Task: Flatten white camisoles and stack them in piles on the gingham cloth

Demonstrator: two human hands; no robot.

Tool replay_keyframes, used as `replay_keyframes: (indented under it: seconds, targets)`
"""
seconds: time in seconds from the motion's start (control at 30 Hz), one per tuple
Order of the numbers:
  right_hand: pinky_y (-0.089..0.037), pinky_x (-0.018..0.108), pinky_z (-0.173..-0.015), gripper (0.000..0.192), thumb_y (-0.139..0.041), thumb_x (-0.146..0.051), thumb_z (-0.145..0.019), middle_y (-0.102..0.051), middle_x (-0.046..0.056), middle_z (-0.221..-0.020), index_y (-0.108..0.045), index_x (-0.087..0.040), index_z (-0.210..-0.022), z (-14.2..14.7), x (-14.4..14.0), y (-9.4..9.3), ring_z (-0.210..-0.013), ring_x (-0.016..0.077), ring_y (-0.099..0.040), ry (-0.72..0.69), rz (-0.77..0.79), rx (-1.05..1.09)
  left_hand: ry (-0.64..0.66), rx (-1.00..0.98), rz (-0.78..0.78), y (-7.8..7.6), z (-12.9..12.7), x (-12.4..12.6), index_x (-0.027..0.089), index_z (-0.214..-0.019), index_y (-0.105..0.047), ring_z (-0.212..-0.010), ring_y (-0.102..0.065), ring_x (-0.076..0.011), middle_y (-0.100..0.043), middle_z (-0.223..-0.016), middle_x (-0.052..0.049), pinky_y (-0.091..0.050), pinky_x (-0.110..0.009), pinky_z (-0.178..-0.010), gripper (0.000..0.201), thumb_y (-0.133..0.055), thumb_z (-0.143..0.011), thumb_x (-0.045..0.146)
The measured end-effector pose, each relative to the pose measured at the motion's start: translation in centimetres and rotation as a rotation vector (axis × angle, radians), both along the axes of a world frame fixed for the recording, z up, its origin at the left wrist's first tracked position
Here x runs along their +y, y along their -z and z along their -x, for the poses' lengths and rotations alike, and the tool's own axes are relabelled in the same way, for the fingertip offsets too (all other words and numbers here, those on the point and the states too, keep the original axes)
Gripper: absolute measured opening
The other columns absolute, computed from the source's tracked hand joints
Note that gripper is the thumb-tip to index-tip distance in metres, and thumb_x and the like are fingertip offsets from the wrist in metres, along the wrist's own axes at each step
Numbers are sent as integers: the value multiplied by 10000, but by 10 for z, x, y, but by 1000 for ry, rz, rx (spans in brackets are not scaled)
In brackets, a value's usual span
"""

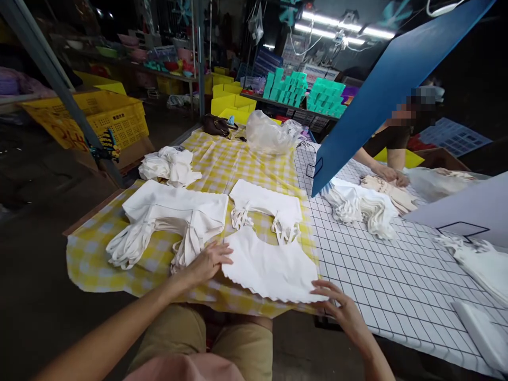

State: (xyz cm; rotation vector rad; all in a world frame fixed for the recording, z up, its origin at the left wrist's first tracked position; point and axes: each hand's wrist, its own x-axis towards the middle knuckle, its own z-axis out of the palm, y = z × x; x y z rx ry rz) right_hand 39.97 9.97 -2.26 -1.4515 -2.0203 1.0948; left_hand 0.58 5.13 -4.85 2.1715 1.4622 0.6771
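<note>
A white crop top with a scalloped hem lies flat in front of me, its hem toward my lap. At its left edge is my left hand, fingers stretched out and touching the cloth. My right hand is at the right end of the hem, fingers apart and resting on the corner. Just beyond lies a stack of white strappy tops, straps facing me. To the left is a thicker stack of white tops, its bunched straps hanging toward me.
A yellow checked cloth covers my table. Crumpled white garments, a clear plastic bag and a dark handbag lie farther back. A blue panel rises at right. Behind it, a co-worker's hands handle beige garments.
</note>
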Motion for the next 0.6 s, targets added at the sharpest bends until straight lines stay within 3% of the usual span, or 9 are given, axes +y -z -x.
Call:
replay_keyframes:
  seconds: [0.07, 0.17, 0.4, 0.6]
  targets:
    - [-476, 406, -875, 367, -556, -563, -718, -577, 102, -1167, -732, -255, -814, -4, -15, 18, -1184, 297, -449, 1, 21, -7, 61, 81, 25, 14, 1, -18, 216, -965, -676, -1185, -481, -209, -593, -1200, -57, -321, -496, -1029, 482, -395, -684, -57]
    - [-433, 427, -939, 345, -556, -545, -730, -557, 86, -1211, -729, -272, -852, -9, -25, 31, -1242, 294, -386, 20, -4, -30, 89, 156, -21, 21, 1, -32, 207, -1046, -642, -1209, -456, -212, -549, -1256, -72, -332, -488, -1030, 478, -402, -716, -41]
    - [-434, 427, -940, 351, -554, -545, -728, -553, 90, -1212, -729, -265, -847, -11, -24, 37, -1235, 292, -394, 50, -37, -37, 43, 200, -186, 31, -3, -32, 175, -1098, -618, -1186, -478, -200, -552, -1247, -100, -419, -416, -986, 564, -356, -665, -74]
    - [-455, 411, -916, 390, -559, -572, -706, -545, 99, -1230, -730, -242, -827, -7, -27, 36, -1216, 297, -421, 120, 20, -6, -6, 125, -158, 34, -6, -35, 192, -1089, -622, -1204, -460, -176, -543, -1261, -77, -421, -398, -993, 609, -345, -623, -84]
